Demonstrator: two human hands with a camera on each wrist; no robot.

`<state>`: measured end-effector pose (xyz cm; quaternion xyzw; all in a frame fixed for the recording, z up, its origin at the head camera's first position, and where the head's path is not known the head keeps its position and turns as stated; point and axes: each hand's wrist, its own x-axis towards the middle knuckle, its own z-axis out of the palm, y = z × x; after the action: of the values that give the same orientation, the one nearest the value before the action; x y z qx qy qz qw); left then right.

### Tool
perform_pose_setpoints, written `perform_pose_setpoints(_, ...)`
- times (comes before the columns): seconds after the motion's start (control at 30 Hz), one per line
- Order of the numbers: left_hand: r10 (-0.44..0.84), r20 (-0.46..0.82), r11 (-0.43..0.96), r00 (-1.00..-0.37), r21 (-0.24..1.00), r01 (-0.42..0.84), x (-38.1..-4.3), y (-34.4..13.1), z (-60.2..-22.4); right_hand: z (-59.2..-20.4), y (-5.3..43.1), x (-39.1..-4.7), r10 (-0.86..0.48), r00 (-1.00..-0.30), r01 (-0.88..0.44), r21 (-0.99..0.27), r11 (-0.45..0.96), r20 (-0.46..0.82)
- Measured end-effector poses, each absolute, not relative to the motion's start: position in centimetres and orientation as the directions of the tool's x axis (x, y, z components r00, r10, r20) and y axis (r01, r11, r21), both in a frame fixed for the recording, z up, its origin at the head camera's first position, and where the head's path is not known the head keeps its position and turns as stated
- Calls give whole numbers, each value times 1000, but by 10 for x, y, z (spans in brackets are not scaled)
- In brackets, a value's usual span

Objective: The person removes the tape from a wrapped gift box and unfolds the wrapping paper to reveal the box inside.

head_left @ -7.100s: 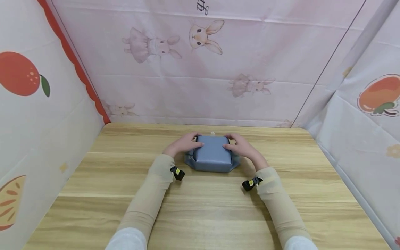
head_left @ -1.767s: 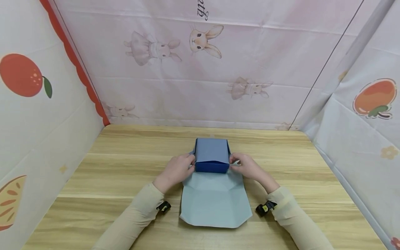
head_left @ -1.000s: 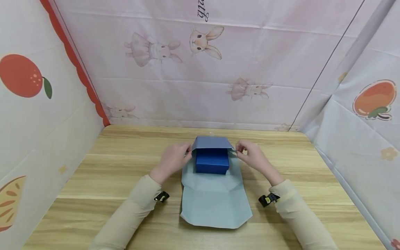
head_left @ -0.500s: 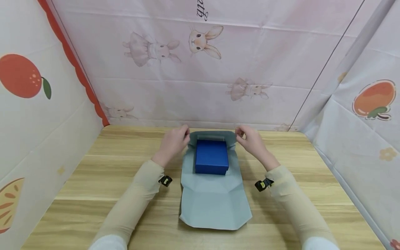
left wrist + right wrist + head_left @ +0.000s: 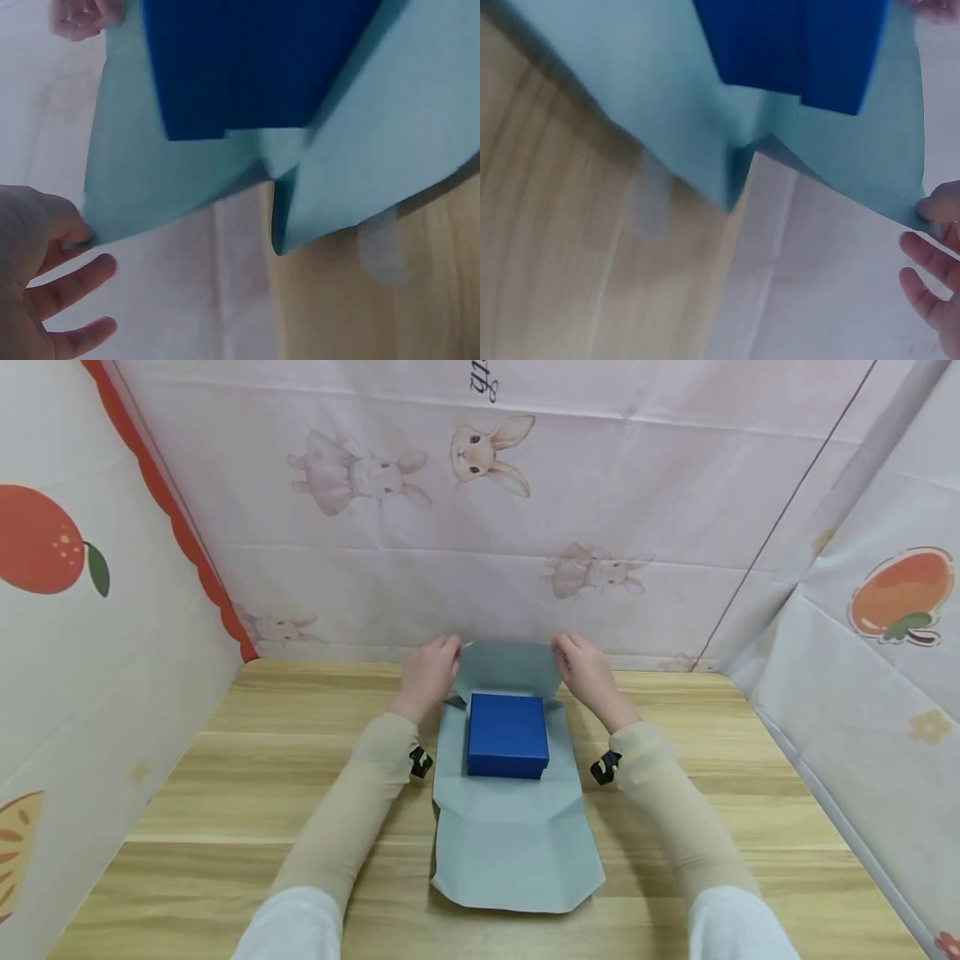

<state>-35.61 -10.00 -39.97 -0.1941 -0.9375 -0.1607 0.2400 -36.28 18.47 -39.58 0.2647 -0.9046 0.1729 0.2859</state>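
Note:
A dark blue lidded box (image 5: 507, 735) rests in the middle of a creased sheet of wrapping paper (image 5: 517, 856), whose pale blue-green inner side faces up. The paper's far flap (image 5: 508, 668) stands raised behind the box. My left hand (image 5: 431, 675) pinches the flap's left corner between thumb and forefinger, the other fingers loosely spread in the left wrist view. At the opposite corner my right hand (image 5: 587, 672) pinches the paper the same way, seen in the right wrist view. The near flap lies spread toward me.
The wood-grain table (image 5: 300, 793) extends on both sides of the paper. Behind it hangs a pink rabbit-print cloth (image 5: 420, 585), close past the raised flap. Strips of clear tape (image 5: 382, 247) show on the tabletop near the paper's edge in the wrist views.
The wrapped parcel is now unfolded. Both hands have drawn the top flap up off the box and away from me, uncovering the blue lid; the near flap was laid out earlier.

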Motion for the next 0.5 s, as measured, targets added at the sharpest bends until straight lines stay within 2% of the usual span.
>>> perform_pose_setpoints(0.1,256,493,889,-831,218,403,-367,-97,-406,-402,184,-371,-393,-663,-585,-114,803,638)
perform_pose_setpoints(0.2,217,433,917,-875,218,335,-375,-96,-414,-406,184,-378,-390,-675,-552,-77,831,626)
perform_pose_setpoints(0.33,194,287,948,-938,191,255,-381,-95,-422,-411,184,-385,-376,-783,-445,-24,895,496)
perform_pose_setpoints(0.43,211,182,961,-960,142,238,-383,-94,-428,-418,182,-390,-376,-865,-390,26,920,332)
perform_pose_setpoints(0.5,229,129,966,-965,93,241,-384,-94,-433,-423,180,-392,-382,-896,-380,54,923,225)
